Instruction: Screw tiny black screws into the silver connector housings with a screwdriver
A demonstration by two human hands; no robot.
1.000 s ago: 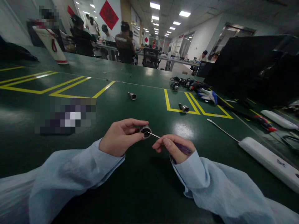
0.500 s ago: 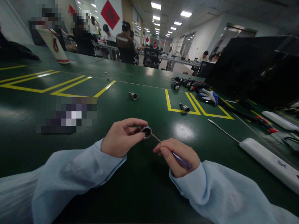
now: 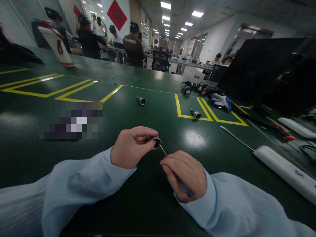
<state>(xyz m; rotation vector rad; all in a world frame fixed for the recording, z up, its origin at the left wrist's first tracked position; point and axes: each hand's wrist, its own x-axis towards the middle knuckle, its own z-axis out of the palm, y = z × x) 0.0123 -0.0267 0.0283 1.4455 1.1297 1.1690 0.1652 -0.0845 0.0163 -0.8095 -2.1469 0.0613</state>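
Observation:
My left hand (image 3: 130, 146) grips a small round metal part (image 3: 156, 142) between thumb and fingers, its open end facing right. In my right hand (image 3: 185, 174) is a thin screwdriver (image 3: 181, 184) with a dark purple handle. Its metal shaft runs up and left, and the tip sits in the opening of the metal part. Both hands hover just above the dark green table (image 3: 153, 112), close to my body. Pale blue sleeves cover both forearms.
Two more small metal cylinders (image 3: 141, 100) (image 3: 196, 114) lie farther out on the table. A white power strip (image 3: 286, 171) with its cable lies at right, with a red-handled tool (image 3: 281, 130), a glove (image 3: 222, 101) and black parts (image 3: 195, 87) beyond. People sit at far desks.
My right hand has dropped lower and nearer to me, so the screwdriver now stands steeper with its tip still in the part. My left hand barely shifted.

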